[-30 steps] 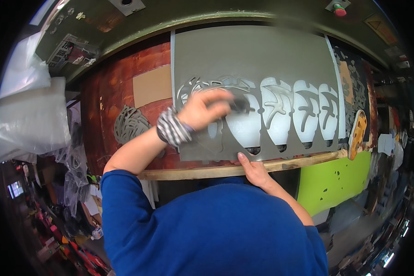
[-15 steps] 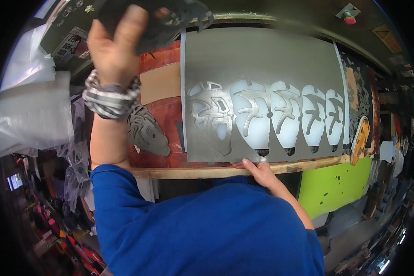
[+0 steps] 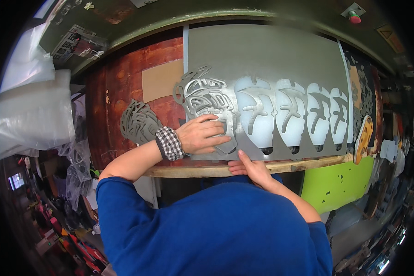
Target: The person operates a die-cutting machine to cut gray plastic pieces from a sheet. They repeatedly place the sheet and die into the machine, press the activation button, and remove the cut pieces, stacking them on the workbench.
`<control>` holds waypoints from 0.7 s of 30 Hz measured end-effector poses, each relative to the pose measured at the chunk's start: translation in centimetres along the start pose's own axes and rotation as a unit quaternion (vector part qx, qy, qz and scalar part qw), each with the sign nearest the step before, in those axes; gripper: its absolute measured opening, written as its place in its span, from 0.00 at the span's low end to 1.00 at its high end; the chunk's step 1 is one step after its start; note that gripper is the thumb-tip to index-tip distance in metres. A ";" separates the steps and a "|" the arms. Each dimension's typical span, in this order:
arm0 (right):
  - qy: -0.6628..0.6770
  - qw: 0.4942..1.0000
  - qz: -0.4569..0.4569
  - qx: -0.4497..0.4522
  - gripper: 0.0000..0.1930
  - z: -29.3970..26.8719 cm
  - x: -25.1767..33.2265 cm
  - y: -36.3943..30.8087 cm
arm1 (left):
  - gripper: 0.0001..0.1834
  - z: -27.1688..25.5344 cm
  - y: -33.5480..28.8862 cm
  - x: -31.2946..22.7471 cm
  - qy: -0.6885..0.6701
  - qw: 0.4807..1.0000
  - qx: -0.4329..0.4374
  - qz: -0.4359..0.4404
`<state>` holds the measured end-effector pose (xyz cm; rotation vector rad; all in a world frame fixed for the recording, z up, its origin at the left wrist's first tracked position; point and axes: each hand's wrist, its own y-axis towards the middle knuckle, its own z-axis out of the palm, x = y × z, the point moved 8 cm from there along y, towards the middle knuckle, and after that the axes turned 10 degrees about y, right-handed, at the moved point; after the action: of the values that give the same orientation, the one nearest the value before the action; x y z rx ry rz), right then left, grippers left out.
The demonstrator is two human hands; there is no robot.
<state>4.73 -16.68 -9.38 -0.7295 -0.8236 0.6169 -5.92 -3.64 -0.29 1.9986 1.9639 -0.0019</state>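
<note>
A large grey sheet (image 3: 262,50) lies on the bench, with several sole-shaped cutouts along its front showing a pale layer (image 3: 255,117) beneath. My left hand (image 3: 202,134), in a checked wristband, rests palm down with fingers spread on a grey openwork cut piece (image 3: 211,103) at the leftmost shape. A thin curved grey strip (image 3: 181,87) sticks out past the sheet's left edge there. My right hand (image 3: 253,170) is at the sheet's front edge, thumb raised apart from its straight fingers. Its fingertips are close to the wooden rail, and I cannot tell whether they touch the sheet.
Left of the sheet lie a pile of grey cut pieces (image 3: 140,123) and a brown board (image 3: 163,80) on the red bench top (image 3: 124,64). An orange-yellow shaped piece (image 3: 363,139) leans at the right end. A wooden rail (image 3: 193,171) edges the front; a green machine beam (image 3: 225,14) spans the back.
My left hand has come down from the upper left, where it held a dark grey cut piece, onto the leftmost shape. My right thumb has lifted from the fingers.
</note>
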 end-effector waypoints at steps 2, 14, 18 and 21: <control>0.054 0.996 0.008 0.065 0.27 1.4 0.1 -0.4 | 0.28 0.4 0.0 -0.2 -0.006 1.000 0.029 -0.002; -0.117 0.988 -0.060 0.085 0.26 1.3 1.3 -1.7 | 0.11 -10.4 -2.4 8.0 -0.306 0.749 -0.359 -0.465; -0.279 0.960 0.001 0.035 0.24 -1.6 -0.9 -2.6 | 0.18 -20.3 -6.8 8.2 -0.442 0.630 -0.589 -0.247; -0.260 0.964 0.027 0.038 0.25 -2.2 -1.6 -3.5 | 0.18 -24.1 -8.7 6.2 -0.461 0.639 -0.571 -0.230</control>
<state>6.33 -20.66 -8.40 -0.5225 -1.2579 0.9039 -19.74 8.01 18.94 0.4111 1.1174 0.0666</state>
